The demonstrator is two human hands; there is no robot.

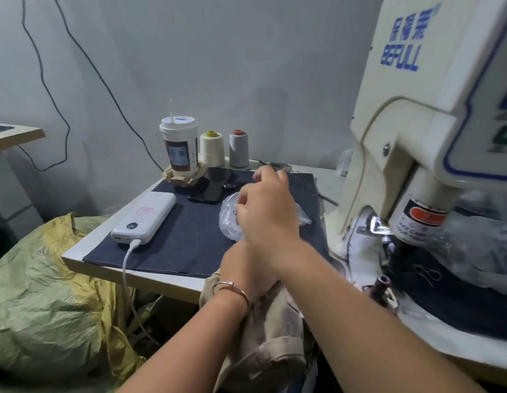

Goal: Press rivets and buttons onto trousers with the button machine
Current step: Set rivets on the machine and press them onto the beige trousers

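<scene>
The cream button machine (434, 131) fills the right side, blue BEFULL lettering on its head, its press nose with a red-and-white warning label hanging over a dark cloth-covered base. Down at lower left a big green-yellow woven sack (45, 296) slumps against the table (85, 248), whose top is spread with a dark blue denim cloth (190, 234). And here are the beige trousers (272, 341), bunched at the table's near edge, just left of the machine base, under both forearms. The right hand (266, 211) reaches across over a crumpled clear plastic bag (232, 219) lying on the denim cloth, fingers curled, thumb and forefinger close together at the bag's top edge (whether they pinch the plastic or something small inside it, the blur won't let anyone say). The left hand (243, 268), a thin bracelet on its wrist, sits on the trousers with the right forearm crossing over its fingers, so its grip cannot be told. On the cloth's left edge lies a white power bank (144, 217) with a white cable running off the table. Behind it a dark phone (212, 185) lies flat. At the back stand a lidded drink cup (180, 146) with a straw, a cream thread cone (212, 148) and a grey thread cone (238, 148) side by side
</scene>
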